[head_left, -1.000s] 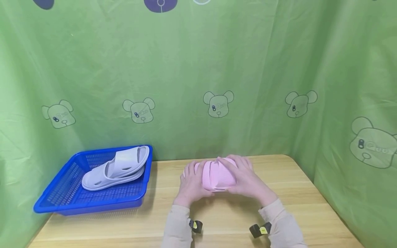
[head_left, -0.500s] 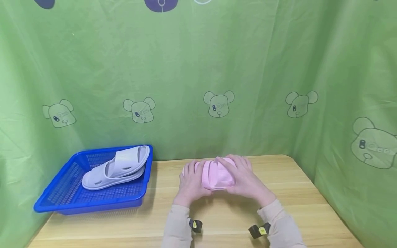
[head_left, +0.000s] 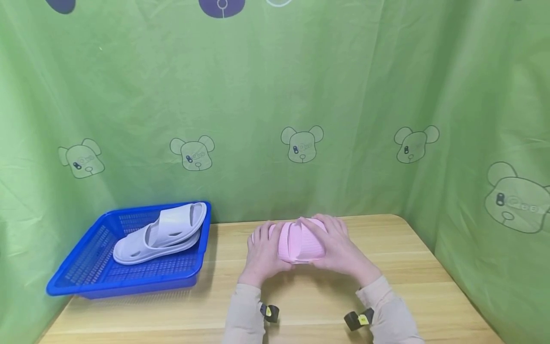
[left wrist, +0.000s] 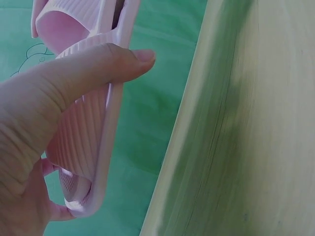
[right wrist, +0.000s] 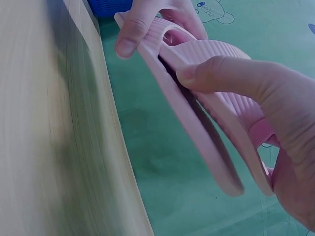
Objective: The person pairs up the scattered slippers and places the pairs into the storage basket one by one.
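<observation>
A pair of pink slippers with ribbed straps (head_left: 312,243) is held between both hands over the back of the table. My left hand (head_left: 263,255) grips the left one, its thumb across the ribbed strap and sole edge, as the left wrist view shows. On the other side, my right hand (head_left: 343,252) grips the right slipper (right wrist: 216,48), thumb at its sole edge. In the right wrist view, the two soles lie side by side, with a narrow dark gap that widens toward the lower end; the left sole (right wrist: 194,132) shows its long edge. Most fingers are hidden behind the slippers.
A blue plastic basket (head_left: 129,289) stands at the left of the wooden table (head_left: 318,315), holding a pair of pale lavender slippers (head_left: 177,224), one leaning on the other. A green curtain (head_left: 249,105) with bear prints hangs close behind the table and along both sides.
Both hands and the pink slippers shift very slightly left and keep the same hold. The basket and the lavender slippers stay in place.
</observation>
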The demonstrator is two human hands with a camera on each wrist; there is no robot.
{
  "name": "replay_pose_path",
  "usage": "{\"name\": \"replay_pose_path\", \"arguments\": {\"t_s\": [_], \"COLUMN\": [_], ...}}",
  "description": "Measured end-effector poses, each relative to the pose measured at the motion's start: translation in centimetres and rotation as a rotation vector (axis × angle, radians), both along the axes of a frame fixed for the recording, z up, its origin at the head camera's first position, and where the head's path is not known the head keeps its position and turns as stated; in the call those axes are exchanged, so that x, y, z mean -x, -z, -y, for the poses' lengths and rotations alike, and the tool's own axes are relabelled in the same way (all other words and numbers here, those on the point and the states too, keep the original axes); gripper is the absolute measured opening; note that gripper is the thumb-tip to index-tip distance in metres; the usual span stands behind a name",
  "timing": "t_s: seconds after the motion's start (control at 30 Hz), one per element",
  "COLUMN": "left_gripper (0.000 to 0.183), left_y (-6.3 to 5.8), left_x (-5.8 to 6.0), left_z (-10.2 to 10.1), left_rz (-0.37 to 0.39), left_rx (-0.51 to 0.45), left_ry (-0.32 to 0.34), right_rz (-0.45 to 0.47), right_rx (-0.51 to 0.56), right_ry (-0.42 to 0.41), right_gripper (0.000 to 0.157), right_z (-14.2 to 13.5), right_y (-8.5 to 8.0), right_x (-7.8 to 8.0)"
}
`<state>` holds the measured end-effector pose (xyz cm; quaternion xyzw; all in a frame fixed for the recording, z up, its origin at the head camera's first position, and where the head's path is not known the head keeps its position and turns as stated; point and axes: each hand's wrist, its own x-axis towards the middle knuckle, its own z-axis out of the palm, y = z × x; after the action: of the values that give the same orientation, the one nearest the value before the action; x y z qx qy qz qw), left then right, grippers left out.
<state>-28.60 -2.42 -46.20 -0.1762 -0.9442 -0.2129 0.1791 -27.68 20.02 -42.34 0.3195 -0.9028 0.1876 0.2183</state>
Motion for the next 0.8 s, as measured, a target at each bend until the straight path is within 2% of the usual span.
{"name": "replay_pose_path", "arguments": {"t_s": [0.47,0.8], "left_gripper": [0.114,0.113], "left_y": [0.30,-0.11], "left_x": [0.01,-0.16], "left_z": [0.15,0.31], "left_rz": [0.008,0.013], "left_rx": [-0.044,-0.042], "left_ry": [0.027,0.010], "right_rz": [0.031,0.028], "right_rx": [-0.033,-0.048], "right_ry": [0.036,0.055], "right_gripper": [0.110,0.108], "right_z": [-0.34,-0.44], "right_y": [0.30,-0.08], "right_x": [0.19,-0.10]}}
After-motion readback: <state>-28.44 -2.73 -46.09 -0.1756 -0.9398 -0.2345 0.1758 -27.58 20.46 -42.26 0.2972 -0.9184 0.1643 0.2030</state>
